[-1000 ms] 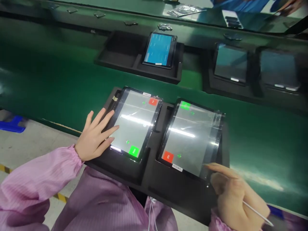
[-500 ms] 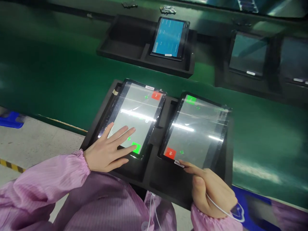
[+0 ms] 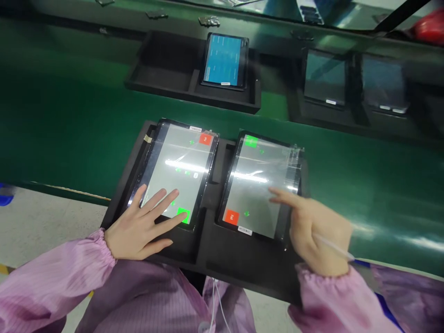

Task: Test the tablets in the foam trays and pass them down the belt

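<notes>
My left hand (image 3: 137, 229) has its fingers spread over the lower part of the left tablet (image 3: 178, 152). Its index fingertip is on the green square at the screen's lower corner. My right hand (image 3: 317, 231), slightly smeared by motion, points its index finger over the right side of the right tablet (image 3: 255, 194); the other fingers are curled, and I see nothing held. Whether that fingertip touches the glass, I cannot tell. Both screens are pale grey, with red "Fail" squares and green marks. The tablets sit side by side in a black tray (image 3: 239, 263). A white cord (image 3: 335, 247) circles my right wrist.
Beyond, on the green bench (image 3: 65, 106), another black tray (image 3: 157, 85) holds a tablet with a blue screen (image 3: 225, 60). Farther right lie a dark tablet (image 3: 324, 76) and a second one (image 3: 383, 83). Small crumpled silvery pieces (image 3: 209, 21) lie along the back.
My right hand has moved up and right, from the right tablet's lower edge to over its screen. My left hand keeps its place on the left tablet. The whole view has shifted.
</notes>
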### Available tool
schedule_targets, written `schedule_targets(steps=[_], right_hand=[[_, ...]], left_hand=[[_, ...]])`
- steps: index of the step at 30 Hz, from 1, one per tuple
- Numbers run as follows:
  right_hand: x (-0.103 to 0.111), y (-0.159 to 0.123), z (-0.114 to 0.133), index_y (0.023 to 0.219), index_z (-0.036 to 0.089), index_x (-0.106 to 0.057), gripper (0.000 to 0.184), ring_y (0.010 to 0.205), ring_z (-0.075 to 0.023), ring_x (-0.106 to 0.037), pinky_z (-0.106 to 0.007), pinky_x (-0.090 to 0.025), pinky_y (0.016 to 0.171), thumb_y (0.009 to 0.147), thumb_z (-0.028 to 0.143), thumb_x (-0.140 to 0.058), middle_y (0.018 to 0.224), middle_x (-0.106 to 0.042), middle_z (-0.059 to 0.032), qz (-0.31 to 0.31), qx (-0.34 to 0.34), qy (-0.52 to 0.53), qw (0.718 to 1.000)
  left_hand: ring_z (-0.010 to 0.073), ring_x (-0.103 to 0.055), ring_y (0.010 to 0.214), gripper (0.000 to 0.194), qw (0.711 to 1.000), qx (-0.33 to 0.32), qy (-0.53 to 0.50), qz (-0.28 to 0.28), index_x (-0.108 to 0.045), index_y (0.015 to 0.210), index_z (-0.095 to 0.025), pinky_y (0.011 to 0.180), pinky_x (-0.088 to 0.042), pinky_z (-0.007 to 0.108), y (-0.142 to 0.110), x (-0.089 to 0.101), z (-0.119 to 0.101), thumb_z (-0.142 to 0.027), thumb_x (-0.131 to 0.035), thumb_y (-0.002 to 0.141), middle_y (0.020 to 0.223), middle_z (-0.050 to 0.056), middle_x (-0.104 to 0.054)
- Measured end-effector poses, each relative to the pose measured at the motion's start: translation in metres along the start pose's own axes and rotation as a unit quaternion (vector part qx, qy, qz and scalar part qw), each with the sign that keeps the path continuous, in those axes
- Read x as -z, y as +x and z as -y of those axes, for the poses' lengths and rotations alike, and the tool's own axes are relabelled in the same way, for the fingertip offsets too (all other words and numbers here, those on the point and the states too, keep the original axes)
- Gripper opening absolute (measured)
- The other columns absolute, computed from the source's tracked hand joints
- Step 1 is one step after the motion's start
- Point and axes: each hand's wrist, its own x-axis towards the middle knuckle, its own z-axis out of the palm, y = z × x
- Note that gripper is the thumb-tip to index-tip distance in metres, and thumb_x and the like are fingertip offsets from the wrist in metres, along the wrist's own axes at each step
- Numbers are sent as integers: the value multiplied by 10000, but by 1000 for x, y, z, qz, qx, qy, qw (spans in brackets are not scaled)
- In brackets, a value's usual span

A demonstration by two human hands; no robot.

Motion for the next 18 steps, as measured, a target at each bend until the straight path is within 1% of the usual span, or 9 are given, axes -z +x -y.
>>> schedule_targets(steps=[2, 5, 6, 8, 10, 12, 14, 15, 18], right_hand=[[-5, 29, -18, 1006, 167, -687, 387, 797, -174, -703, -290, -471, 692, 1056, 288, -323, 1097, -734, -64, 19, 6, -40, 999], [-25, 65, -37, 976, 163, -670, 435, 798, -165, -707, -269, -444, 648, 1064, 374, -299, 1165, -714, -61, 41, 17, -77, 996], [-32, 73, -42, 992, 160, -665, 467, 799, -169, -707, -268, -435, 639, 1065, 411, -278, 1145, -720, -68, 49, 15, -84, 995], [-45, 83, -48, 1027, 150, -656, 557, 749, -182, -700, -270, -404, 596, 1061, 495, -221, 992, -747, -79, 69, 6, -101, 992], [-49, 84, -51, 1028, 149, -646, 633, 673, -185, -680, -272, -365, 555, 1049, 561, -166, 863, -745, -75, 88, -3, -116, 989], [-45, 81, -51, 1017, 155, -623, 636, 634, -165, -657, -267, -369, 559, 1042, 592, -161, 967, -749, -86, 93, -11, -112, 989], [-34, 74, -47, 1026, 165, -596, 595, 607, -128, -626, -256, -386, 580, 1044, 589, -179, 1185, -701, -101, 70, -35, -98, 992], [-27, 70, -43, 1031, 170, -586, 577, 576, -111, -598, -253, -382, 573, 1045, 587, -188, 1250, -671, -104, 56, -52, -95, 993], [-7, 54, -29, 1030, 174, -580, 574, 483, -93, -499, -263, -349, 519, 1036, 596, -190, 1270, -656, -124, 23, -110, -95, 989]], left_hand=[[346, -432, 1386, 687, 1000, 6, 3, 0, -255, 1568, -309, 1200, -13, 576, -1, 0, -1, -474, -521, 957, 1598, 154, -318], [343, -437, 1383, 685, 1000, 13, 8, -4, -280, 1562, -307, 1205, -2, 564, -6, -2, -3, -487, -531, 950, 1595, 146, -329], [343, -437, 1384, 676, 1000, 17, 9, -6, -299, 1556, -304, 1207, -2, 563, -8, -3, -4, -488, -533, 948, 1594, 143, -331], [343, -431, 1389, 654, 999, 30, 12, -9, -337, 1541, -300, 1208, -4, 564, -14, -5, -6, -487, -534, 947, 1593, 140, -336], [345, -417, 1400, 642, 999, 43, 16, -8, -348, 1537, -297, 1207, -9, 573, -19, -6, -7, -478, -532, 950, 1592, 141, -337], [346, -394, 1416, 653, 998, 58, 16, -9, -315, 1551, -297, 1205, -20, 584, -23, -6, -8, -457, -527, 955, 1596, 140, -327], [347, -345, 1447, 676, 997, 76, 16, -16, -251, 1572, -295, 1202, -33, 596, -26, -5, -9, -426, -514, 964, 1611, 138, -291], [349, -308, 1466, 685, 996, 85, 16, -21, -219, 1581, -293, 1200, -41, 601, -28, -4, -9, -407, -505, 968, 1622, 136, -260], [357, -201, 1505, 686, 992, 116, 20, -37, -161, 1591, -292, 1193, -72, 622, -31, -1, -7, -338, -473, 981, 1647, 125, -158]])
